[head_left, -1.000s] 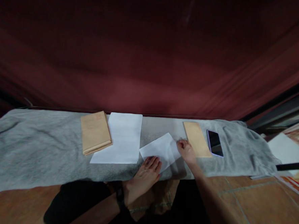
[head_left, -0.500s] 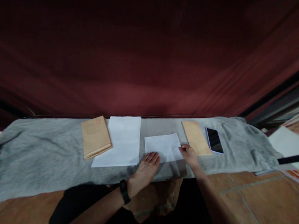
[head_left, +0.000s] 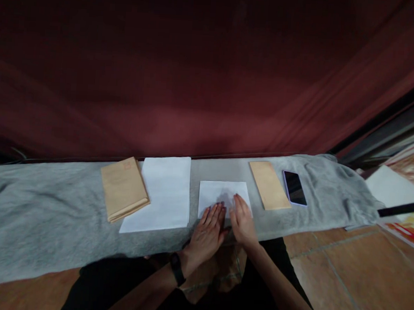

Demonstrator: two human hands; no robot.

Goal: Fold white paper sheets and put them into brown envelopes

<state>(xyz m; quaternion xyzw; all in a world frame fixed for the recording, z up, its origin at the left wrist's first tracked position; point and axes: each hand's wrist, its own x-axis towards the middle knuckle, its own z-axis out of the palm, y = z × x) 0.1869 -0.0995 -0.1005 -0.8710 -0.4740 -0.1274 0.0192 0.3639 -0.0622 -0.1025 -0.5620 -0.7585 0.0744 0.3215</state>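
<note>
A folded sheet of white paper [head_left: 214, 189] lies on the grey cloth right in front of me. My left hand [head_left: 209, 230] rests on its near edge, fingers stretched out and flat. Close beside it my right hand [head_left: 242, 221] lies on the paper's right half, fingers extended forward. Neither hand grips anything. Left of the folded sheet is a stack of white paper [head_left: 168, 185], its left side partly covered by a bundle of brown envelopes [head_left: 123, 187]. A single brown envelope [head_left: 270, 186] lies to the right of my right hand.
A phone with a purple edge [head_left: 295, 188] lies right of the single envelope. The grey cloth [head_left: 49, 211] covers a narrow bench against a dark red upright surface [head_left: 196, 103]. Tiled floor [head_left: 333, 275] shows below, with papers [head_left: 394, 187] at the far right.
My right hand has left the paper's right edge and moved left, flattening onto the sheet beside my left hand. The paper now lies squarer and flatter. The view has shifted slightly.
</note>
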